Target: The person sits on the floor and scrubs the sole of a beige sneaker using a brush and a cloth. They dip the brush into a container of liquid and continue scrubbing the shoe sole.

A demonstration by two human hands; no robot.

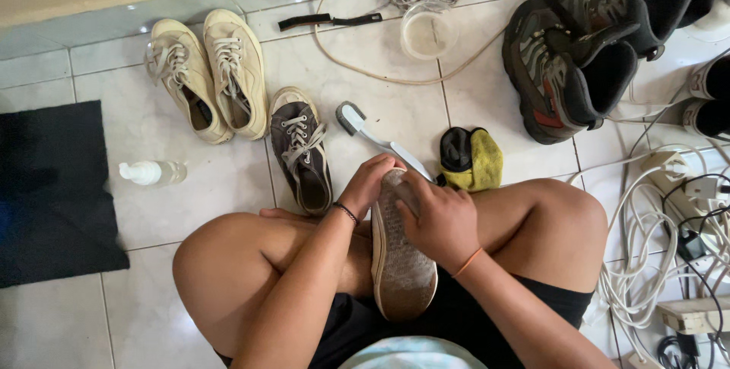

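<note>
I sit cross-legged on the tiled floor with a sneaker (401, 262) lying sole up in my lap. My left hand (367, 180) grips its toe end. My right hand (439, 215) rests on the sole near the toe, fingers curled; whether it holds anything I cannot tell. A matching dark brown sneaker (301, 148) stands on the floor just left of my hands. A brush with a white handle (376, 137) lies on the tiles beyond the toe. A yellow and black cloth (471, 158) lies to its right.
A cream pair of sneakers (207, 72) stands at the back left, dark hiking boots (578, 42) at the back right. A clear plastic cup (428, 32), a white bottle (152, 173), a dark mat (53, 194) and tangled white cables (654, 247) surround me.
</note>
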